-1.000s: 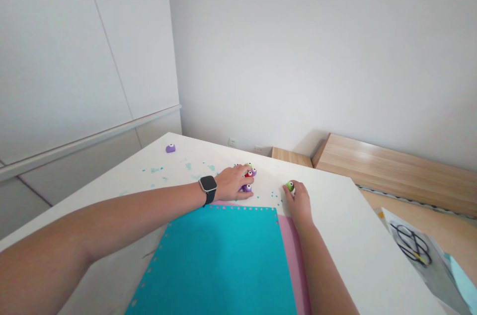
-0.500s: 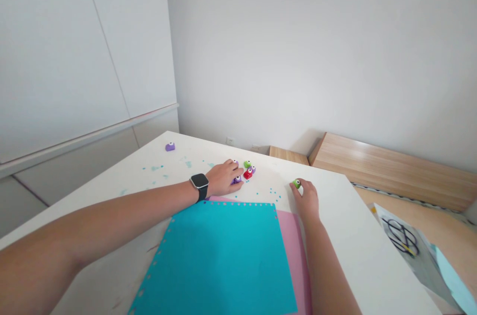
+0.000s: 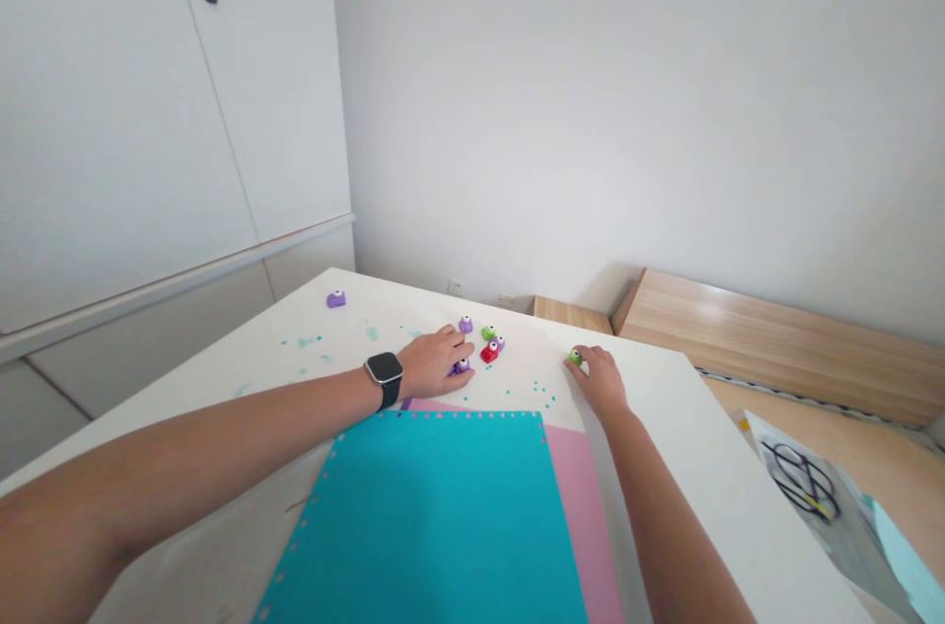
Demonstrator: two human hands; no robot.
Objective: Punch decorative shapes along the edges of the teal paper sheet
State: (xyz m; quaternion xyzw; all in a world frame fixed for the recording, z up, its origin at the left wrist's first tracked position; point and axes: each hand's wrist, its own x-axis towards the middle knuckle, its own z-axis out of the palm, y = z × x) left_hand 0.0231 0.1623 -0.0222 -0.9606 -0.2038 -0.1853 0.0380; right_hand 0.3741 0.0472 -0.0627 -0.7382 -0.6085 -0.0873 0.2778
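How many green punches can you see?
2: one green punch behind the red punch, another green punch in the right hand. The left hand may hide more.

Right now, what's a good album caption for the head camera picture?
Beyond the blue paper: left hand at a purple punch, right hand holding a green punch.

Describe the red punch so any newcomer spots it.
On the white table lies a big teal sheet. Beyond its far edge, between the left hand and right hand, sits the red punch. Its red body sets it apart from the purple punch and green punch nearby.
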